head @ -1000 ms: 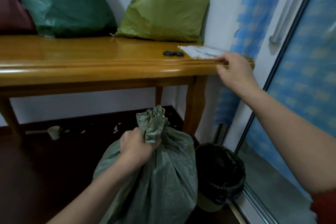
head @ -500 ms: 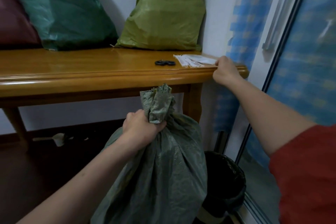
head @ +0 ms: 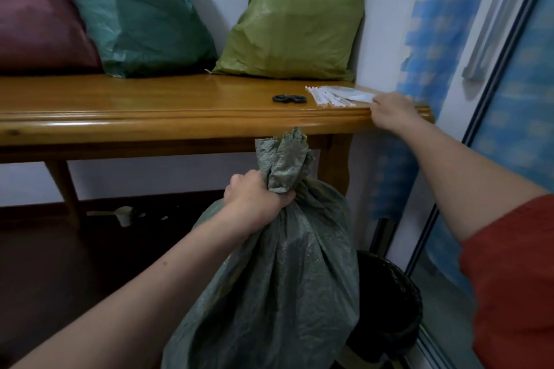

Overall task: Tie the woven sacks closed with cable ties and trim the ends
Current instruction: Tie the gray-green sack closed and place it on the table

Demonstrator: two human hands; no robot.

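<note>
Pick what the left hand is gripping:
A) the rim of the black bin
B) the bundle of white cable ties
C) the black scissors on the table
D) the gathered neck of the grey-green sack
D: the left hand is curled round the bunched neck of the grey-green sack, while the right hand is up at the table edge beside the cable ties.

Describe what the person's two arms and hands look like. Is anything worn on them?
Both the left hand and the right hand are bare: no gloves, rings or watch show. The left forearm is uncovered as far as the frame shows. The right arm wears a loose rust-red sleeve ending near the elbow.
</note>
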